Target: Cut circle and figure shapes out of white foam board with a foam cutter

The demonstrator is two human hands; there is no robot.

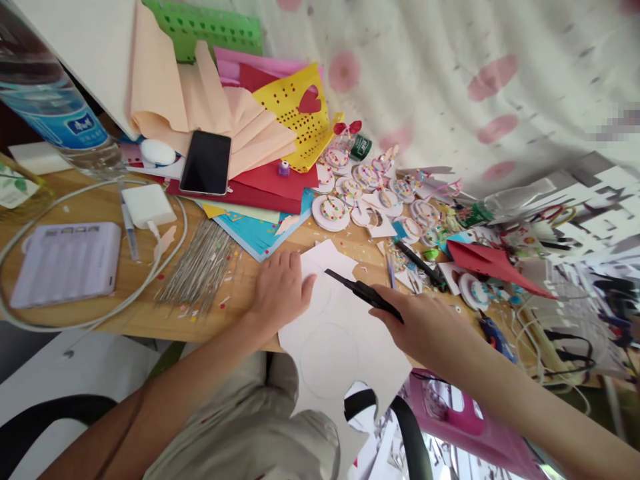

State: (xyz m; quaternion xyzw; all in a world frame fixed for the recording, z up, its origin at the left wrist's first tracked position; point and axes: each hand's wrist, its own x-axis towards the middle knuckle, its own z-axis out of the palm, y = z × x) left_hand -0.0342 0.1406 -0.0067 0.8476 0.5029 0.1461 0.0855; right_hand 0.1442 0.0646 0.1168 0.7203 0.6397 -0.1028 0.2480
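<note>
Wooden desk, pale grain, is lying under heavy clutter of cut paper, with a flowered cloth hanging behind it.

You are resting your left hand palm down on the left edge of a white sheet. Its fingers are lying loosely spread, pressing rather than clasping. The sheet is smooth and matte, is carrying faint drawn circles, and is overhanging the near edge of the desk at centre.

Your right hand is closing around the handles of black scissors. The slim blades are lying together and pointing far-left over the sheet.

Round decorated paper discs are sitting farther back. A glossy black phone is lying on peach paper at far left. A fan of thin metal wires is lying left of your left hand, and a lilac box beyond it.
</note>
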